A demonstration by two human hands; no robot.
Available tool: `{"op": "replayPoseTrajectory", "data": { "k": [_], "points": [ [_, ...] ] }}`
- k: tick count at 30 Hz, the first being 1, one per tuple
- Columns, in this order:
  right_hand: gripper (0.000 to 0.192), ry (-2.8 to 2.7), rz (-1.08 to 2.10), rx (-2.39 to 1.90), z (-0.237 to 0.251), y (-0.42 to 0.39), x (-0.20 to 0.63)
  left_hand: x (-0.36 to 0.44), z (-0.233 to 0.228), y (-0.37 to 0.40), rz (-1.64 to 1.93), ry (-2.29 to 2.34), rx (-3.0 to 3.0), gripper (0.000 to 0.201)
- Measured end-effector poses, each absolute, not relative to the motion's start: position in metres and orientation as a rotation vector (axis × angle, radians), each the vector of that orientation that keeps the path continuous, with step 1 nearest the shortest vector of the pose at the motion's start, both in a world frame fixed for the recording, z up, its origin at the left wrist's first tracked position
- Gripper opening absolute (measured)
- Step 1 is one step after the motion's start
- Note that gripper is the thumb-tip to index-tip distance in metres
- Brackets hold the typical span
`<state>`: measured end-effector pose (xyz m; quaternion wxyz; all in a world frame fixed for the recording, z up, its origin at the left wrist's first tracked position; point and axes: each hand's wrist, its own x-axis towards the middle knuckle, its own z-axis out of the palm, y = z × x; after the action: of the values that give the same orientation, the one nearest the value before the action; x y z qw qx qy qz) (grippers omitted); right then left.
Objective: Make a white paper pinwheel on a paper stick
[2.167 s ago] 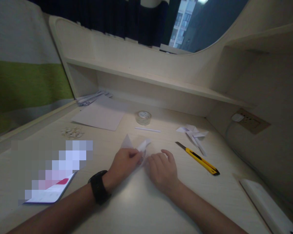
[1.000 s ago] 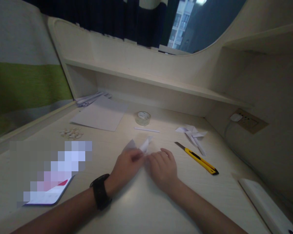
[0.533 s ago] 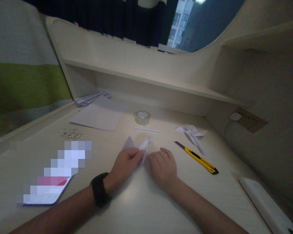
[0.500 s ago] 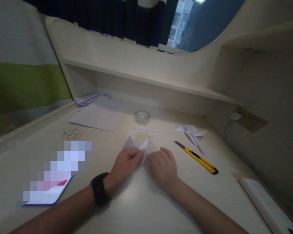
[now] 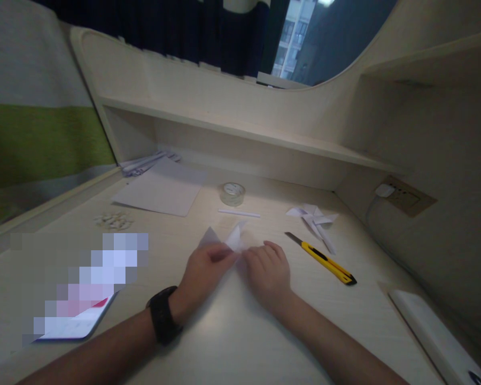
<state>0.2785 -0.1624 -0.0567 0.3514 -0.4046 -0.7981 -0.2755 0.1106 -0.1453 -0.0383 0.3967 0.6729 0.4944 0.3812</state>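
Note:
A piece of folded white paper (image 5: pixel 234 239) is held low over the middle of the desk, its pointed corners sticking up. My left hand (image 5: pixel 209 267), with a dark watch on the wrist, is closed and pinches the paper between thumb and fingers. Against the paper's right side, my right hand (image 5: pixel 266 271) is closed, fingers curled; its fingertips and the paper's lower part are mostly hidden. Just beyond lies a thin white paper stick (image 5: pixel 239 213). A white paper pinwheel (image 5: pixel 315 218) rests to the right, behind a yellow utility knife (image 5: pixel 324 260) with its blade out.
A roll of clear tape (image 5: pixel 232 194) stands behind the paper stick. White sheets (image 5: pixel 160 187) and rolled papers lie at the back left. Small pale pieces (image 5: pixel 114 221) are heaped near a phone (image 5: pixel 74 329), partly blurred out. A white box-like object (image 5: pixel 428 329) sits at the right edge.
The upright flap of the folded paper has turned slightly, showing more of its face between my hands. Both hands stay nearly in place, and the view has shifted a little.

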Motion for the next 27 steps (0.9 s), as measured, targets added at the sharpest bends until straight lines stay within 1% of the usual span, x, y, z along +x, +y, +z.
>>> {"op": "replayPoseTrajectory", "data": {
  "k": [9,13,15,17,20,22,25,27],
  "points": [
    [0.020,-2.059,-0.652,-1.040,-0.059,-0.161,0.279,0.110,-0.034,-0.143,0.944,1.185,1.774,0.028],
    [0.018,-1.987,-0.558,-1.104,-0.062,-0.158,0.285,0.104,-0.022,-0.146,0.908,1.162,1.807,0.031],
    [0.017,-1.943,-0.497,-1.168,-0.064,-0.156,0.287,0.096,-0.013,-0.147,0.964,1.247,1.774,0.028],
    [0.016,-1.917,-0.432,-1.233,-0.065,-0.155,0.289,0.087,-0.003,-0.145,1.094,1.418,1.759,0.027],
    [0.012,-1.917,-0.388,-1.310,-0.066,-0.156,0.289,0.073,0.005,-0.132,1.241,1.638,1.816,0.033],
    [0.012,-1.938,-0.403,-1.325,-0.066,-0.157,0.288,0.065,0.003,-0.120,1.169,1.651,1.863,0.039],
    [0.011,-1.968,-0.438,-1.300,-0.064,-0.158,0.287,0.056,-0.010,-0.104,0.879,1.364,1.901,0.048],
    [0.010,-1.977,-0.467,-1.284,-0.063,-0.160,0.287,0.052,-0.021,-0.098,0.704,1.220,1.825,0.051]
  ]
}}
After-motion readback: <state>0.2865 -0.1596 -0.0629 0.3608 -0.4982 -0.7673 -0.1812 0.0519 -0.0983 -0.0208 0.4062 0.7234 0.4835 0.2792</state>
